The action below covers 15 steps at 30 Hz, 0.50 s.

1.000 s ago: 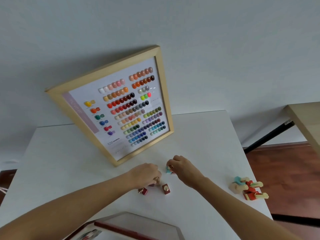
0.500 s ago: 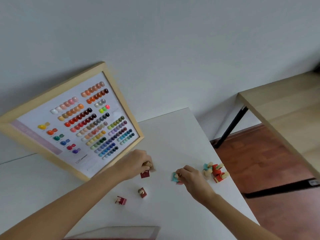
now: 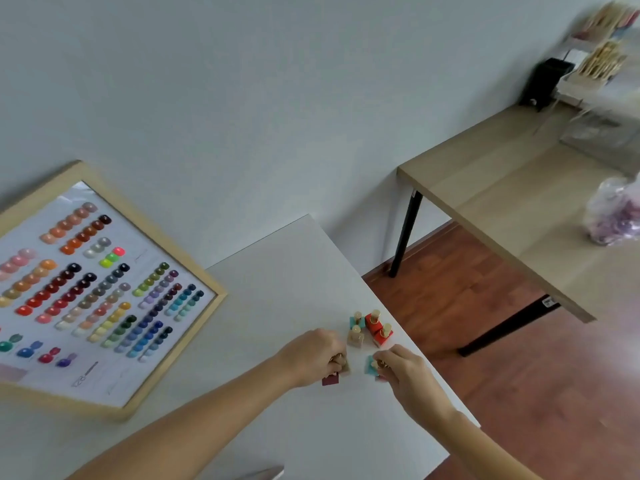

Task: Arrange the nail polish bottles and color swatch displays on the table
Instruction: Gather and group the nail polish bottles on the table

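Note:
My left hand (image 3: 317, 355) is closed on a dark red nail polish bottle (image 3: 330, 379), with a gold cap and a beige bottle peeking out at its fingers. My right hand (image 3: 403, 370) grips a teal bottle (image 3: 371, 365) by its gold cap. Both hands sit just below a small cluster of bottles (image 3: 370, 327) near the white table's (image 3: 277, 289) right edge: teal, beige and two red ones. A wood-framed colour swatch display (image 3: 104, 289) leans against the wall at the left.
The white table's right edge runs close beside the bottles, with a wooden floor (image 3: 519, 393) below. A second wooden table (image 3: 502, 202) stands to the right, carrying a plastic bag (image 3: 613, 213) and blurred racks (image 3: 588, 57) at the far end.
Both hands have moved right along the table toward the bottle cluster, carrying their bottles. The view has swung right, so the swatch display now sits at the left edge.

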Motion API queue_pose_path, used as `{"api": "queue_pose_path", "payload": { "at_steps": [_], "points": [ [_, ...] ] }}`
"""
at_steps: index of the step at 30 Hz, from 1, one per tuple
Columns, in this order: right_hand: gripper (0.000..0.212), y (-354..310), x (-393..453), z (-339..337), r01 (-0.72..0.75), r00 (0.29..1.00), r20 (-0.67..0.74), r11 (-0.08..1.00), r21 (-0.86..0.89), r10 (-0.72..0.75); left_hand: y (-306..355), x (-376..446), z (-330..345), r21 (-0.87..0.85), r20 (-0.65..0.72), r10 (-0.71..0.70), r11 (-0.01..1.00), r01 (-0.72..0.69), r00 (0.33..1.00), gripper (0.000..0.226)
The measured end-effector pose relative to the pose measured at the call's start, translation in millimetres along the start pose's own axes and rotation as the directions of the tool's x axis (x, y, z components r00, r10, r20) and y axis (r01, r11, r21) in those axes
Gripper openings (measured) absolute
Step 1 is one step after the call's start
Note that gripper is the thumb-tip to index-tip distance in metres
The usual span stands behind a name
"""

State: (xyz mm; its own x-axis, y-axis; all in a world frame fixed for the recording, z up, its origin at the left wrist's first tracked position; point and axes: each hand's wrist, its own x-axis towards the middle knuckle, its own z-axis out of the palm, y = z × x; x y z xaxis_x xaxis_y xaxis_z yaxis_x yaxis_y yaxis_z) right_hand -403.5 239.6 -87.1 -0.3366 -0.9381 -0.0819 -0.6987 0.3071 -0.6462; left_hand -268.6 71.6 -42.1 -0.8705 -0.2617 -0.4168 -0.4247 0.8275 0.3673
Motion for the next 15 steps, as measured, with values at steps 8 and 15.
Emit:
{"api": "queue_pose_path", "payload": {
  "at_steps": [8,15],
  "points": [
    [0.014,7,6,-2,-0.016,0.998,-0.060,1.000,-0.017,0.015,17,32,18,0.002,-0.126,0.045,0.999,-0.045,0.991,0.017],
    [0.016,9,12,0,-0.023,0.998,-0.062,1.000,-0.011,0.022,14,38,31,-0.001,-0.173,0.044,0.999,-0.045,0.984,0.022]
  ]
}}
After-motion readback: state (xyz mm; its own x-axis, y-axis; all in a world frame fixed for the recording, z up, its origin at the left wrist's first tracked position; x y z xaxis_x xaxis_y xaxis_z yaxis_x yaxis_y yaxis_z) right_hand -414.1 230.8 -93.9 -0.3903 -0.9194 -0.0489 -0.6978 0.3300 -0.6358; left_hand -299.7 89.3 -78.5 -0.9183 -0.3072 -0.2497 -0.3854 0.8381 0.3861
